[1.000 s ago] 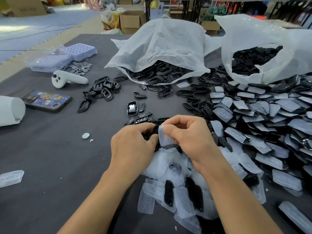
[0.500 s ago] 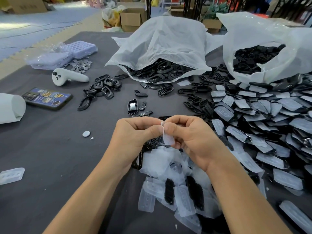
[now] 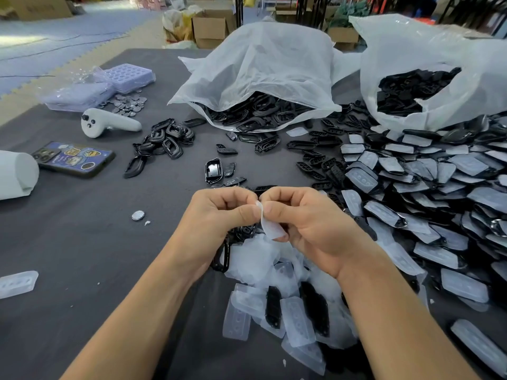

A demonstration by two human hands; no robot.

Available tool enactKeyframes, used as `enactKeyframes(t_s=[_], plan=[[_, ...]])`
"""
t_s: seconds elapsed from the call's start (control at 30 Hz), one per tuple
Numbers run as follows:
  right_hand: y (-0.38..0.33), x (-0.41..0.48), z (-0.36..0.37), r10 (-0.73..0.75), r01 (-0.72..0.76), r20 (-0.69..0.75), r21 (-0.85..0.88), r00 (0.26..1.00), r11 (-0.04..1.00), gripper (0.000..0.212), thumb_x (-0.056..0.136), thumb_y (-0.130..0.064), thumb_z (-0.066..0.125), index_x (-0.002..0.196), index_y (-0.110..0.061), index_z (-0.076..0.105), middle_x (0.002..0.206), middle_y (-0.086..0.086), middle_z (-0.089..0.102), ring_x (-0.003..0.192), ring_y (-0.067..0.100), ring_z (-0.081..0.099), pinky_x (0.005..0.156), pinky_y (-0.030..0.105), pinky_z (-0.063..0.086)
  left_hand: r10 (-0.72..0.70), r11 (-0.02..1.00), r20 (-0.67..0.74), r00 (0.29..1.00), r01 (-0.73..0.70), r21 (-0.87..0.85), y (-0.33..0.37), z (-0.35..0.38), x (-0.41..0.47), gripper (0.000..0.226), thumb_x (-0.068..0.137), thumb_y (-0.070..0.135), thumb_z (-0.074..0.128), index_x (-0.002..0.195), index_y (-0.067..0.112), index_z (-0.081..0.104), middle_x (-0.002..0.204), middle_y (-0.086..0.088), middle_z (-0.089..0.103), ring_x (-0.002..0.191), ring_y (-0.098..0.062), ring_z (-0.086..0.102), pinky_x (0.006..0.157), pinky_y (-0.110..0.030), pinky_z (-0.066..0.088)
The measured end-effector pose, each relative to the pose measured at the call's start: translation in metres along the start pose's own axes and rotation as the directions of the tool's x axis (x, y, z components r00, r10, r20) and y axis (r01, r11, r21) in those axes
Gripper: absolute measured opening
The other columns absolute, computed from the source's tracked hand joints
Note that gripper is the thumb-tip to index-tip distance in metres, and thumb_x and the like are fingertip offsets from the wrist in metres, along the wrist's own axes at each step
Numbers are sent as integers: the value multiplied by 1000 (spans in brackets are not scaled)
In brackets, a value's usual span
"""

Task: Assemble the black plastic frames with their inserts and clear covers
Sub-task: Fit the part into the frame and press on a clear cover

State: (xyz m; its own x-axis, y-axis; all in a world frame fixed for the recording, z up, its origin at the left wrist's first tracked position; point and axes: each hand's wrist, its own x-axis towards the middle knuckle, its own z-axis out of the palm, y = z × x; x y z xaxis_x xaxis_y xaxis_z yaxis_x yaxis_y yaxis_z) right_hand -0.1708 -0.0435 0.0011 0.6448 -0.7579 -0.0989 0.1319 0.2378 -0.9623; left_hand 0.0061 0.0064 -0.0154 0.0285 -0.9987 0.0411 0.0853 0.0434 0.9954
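Observation:
Both hands meet above a heap of clear covers [image 3: 255, 259] and black inserts [image 3: 273, 307] near the table's front. My left hand [image 3: 216, 215] and my right hand [image 3: 310, 223] each pinch the top edge of one clear cover [image 3: 270, 227], which hangs down between them. A black frame [image 3: 223, 256] lies partly under my left wrist; whether that hand also holds it I cannot tell. Loose black frames [image 3: 164, 141] lie scattered further back. Assembled pieces with clear covers [image 3: 428, 187] are piled on the right.
Two white plastic bags [image 3: 263, 69] [image 3: 428, 64] of black parts stand at the back. A phone [image 3: 74, 157], a white controller [image 3: 109, 124], coin cells [image 3: 129, 102], purple trays [image 3: 126, 76] and a white roll [image 3: 16, 174] lie on the left. A lone clear cover [image 3: 16, 283] sits at the left edge.
Both hands have lifted slightly off the heap with the clear cover. The cover, earlier pressed against a black piece, now hangs free between the fingertips.

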Motion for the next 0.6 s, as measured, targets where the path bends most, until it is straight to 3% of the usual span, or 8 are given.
enactKeyframes(t_s=[0.17, 0.3, 0.33, 0.4, 0.43, 0.5, 0.53, 0.6], plan=[[-1, 0, -4, 60, -71, 115, 89, 992, 994, 14, 90, -11, 60, 78, -5, 62, 59, 0, 53, 55, 11, 42, 58, 28, 26, 90, 996, 46, 995, -90, 1, 2, 3, -2, 7, 78, 25, 78, 76, 19, 74, 76, -2, 68, 74, -18, 60, 72, -24, 50], [-4, 1, -9, 44, -55, 44, 301, 998, 952, 9, 84, -10, 62, 80, -4, 67, 59, 3, 54, 50, 11, 45, 51, 20, 36, 86, 990, -36, 996, -89, -107, 5, 2, 0, 7, 77, 26, 78, 73, 22, 74, 74, 2, 64, 73, -12, 54, 71, -19, 45], [-5, 1, -12, 41, -50, 34, 356, 999, 933, 9, 85, -9, 61, 79, -5, 67, 56, 3, 53, 47, 11, 45, 48, 19, 37, 76, 995, -96, 992, -81, -53, 5, 0, 0, 8, 79, 26, 77, 72, 23, 75, 72, 3, 65, 70, -10, 54, 70, -19, 45], [-6, 0, -17, 24, -43, 51, 415, 998, 909, 6, 88, -8, 59, 84, -4, 62, 55, 5, 51, 47, 13, 45, 49, 21, 37, 84, 965, -274, 958, -10, 261, 1, -5, 2, 13, 84, 30, 72, 72, 25, 77, 68, 0, 70, 60, -9, 53, 61, -22, 42], [-5, 0, -17, 6, -40, 80, 432, 997, 901, 4, 89, -7, 59, 87, -4, 60, 57, 6, 50, 48, 13, 45, 51, 22, 37, 120, 881, -354, 927, 64, 469, -3, -8, 3, 16, 89, 32, 70, 76, 28, 78, 68, 0, 72, 57, -11, 54, 57, -25, 42], [-3, -1, -15, -26, -50, 152, 471, 988, 881, 4, 90, -9, 59, 90, -5, 59, 60, 6, 50, 52, 14, 47, 54, 23, 39, 223, 631, -426, 877, 203, 749, -6, -10, 2, 17, 99, 36, 64, 95, 32, 80, 75, 6, 75, 77, -19, 65, 71, -31, 44], [-2, -1, -13, -36, -59, 183, 489, 982, 870, 5, 91, -10, 57, 91, -6, 59, 61, 6, 51, 54, 14, 48, 56, 24, 40, 264, 552, -423, 867, 223, 803, -6, -9, 0, 21, 100, 41, 60, 107, 34, 79, 76, 13, 73, 88, -22, 63, 78, -34, 41], [-1, 0, -9, -53, -73, 227, 515, 972, 854, 7, 94, -10, 52, 93, -6, 58, 63, 6, 54, 55, 14, 49, 58, 24, 42, 300, 513, -387, 872, 194, 836, -3, -4, -1, 32, 94, 54, 56, 112, 38, 78, 72, 24, 62, 88, -19, 51, 82, -35, 35]])
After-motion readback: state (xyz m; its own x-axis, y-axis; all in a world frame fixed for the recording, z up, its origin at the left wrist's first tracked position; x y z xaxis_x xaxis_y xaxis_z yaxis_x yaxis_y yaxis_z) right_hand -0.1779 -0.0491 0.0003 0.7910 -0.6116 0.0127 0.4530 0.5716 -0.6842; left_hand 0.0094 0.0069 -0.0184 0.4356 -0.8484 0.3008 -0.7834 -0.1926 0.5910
